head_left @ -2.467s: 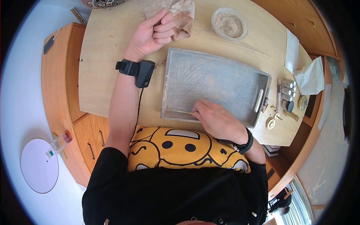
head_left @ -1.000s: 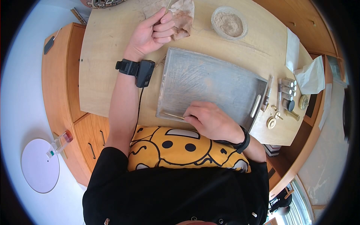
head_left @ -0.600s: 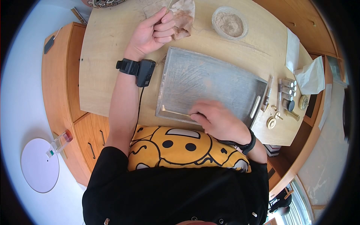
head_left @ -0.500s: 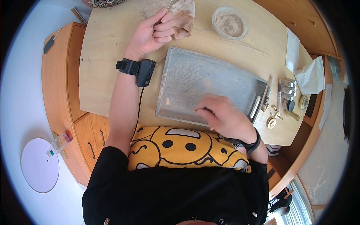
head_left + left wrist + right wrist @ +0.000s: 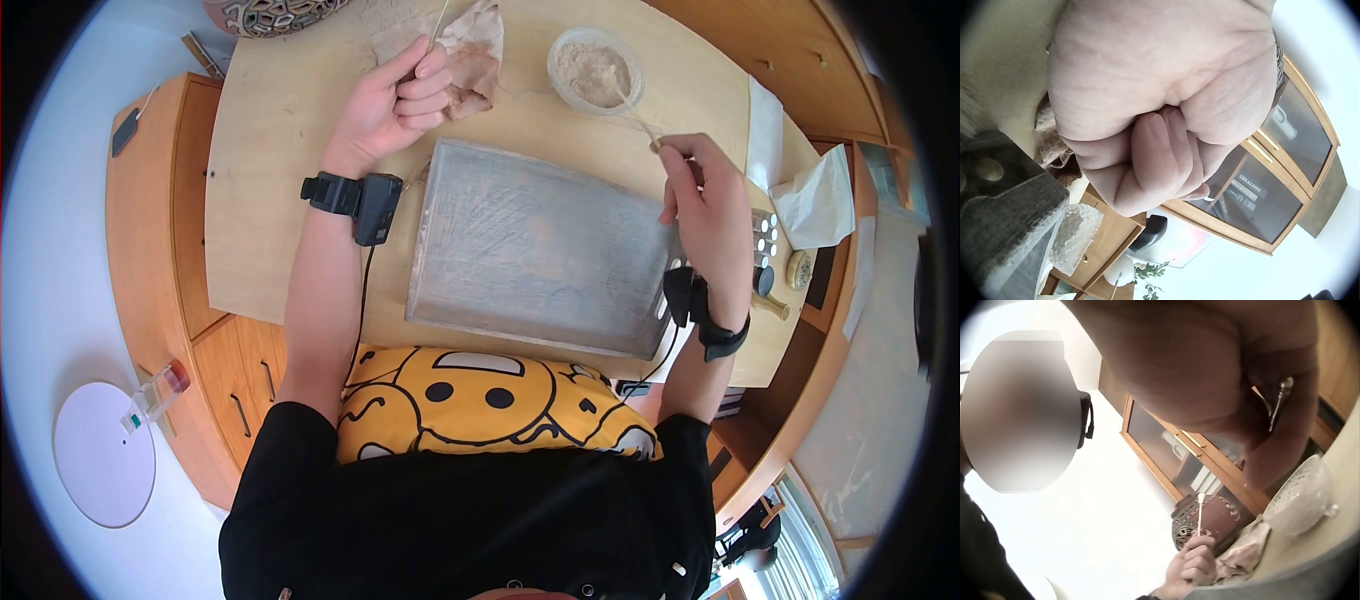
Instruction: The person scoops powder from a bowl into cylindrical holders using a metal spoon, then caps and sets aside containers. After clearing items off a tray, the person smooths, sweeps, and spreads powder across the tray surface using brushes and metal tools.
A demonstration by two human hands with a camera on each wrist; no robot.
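My right hand (image 5: 710,205) pinches a slim brass-coloured tool (image 5: 635,112), whose far end reaches into a clear bowl (image 5: 553,72) of pale brown powder (image 5: 588,75). In the right wrist view a rounded metal knob (image 5: 1285,383) shows at the tool's handle end. Up at the left, my left hand (image 5: 400,105) is raised with curled fingers and grips a thin stick (image 5: 438,22); the right wrist view shows the stick's pale, swab-like tip pointing up. Below both hands lies a grey wooden tray (image 5: 535,250), its inside streaked and worn.
A stained cloth (image 5: 477,60) lies behind the left hand, near a patterned pot (image 5: 275,15). Small bottles (image 5: 765,235), a round tin (image 5: 799,268) and white paper (image 5: 815,200) are at the right. A yellow cushion (image 5: 470,395) sits against the table's front edge.
My right hand has left the tray's front edge and moved up and right to the bowl, carrying the brass-coloured tool. The left hand stays raised. The tray was turned slightly earlier on.
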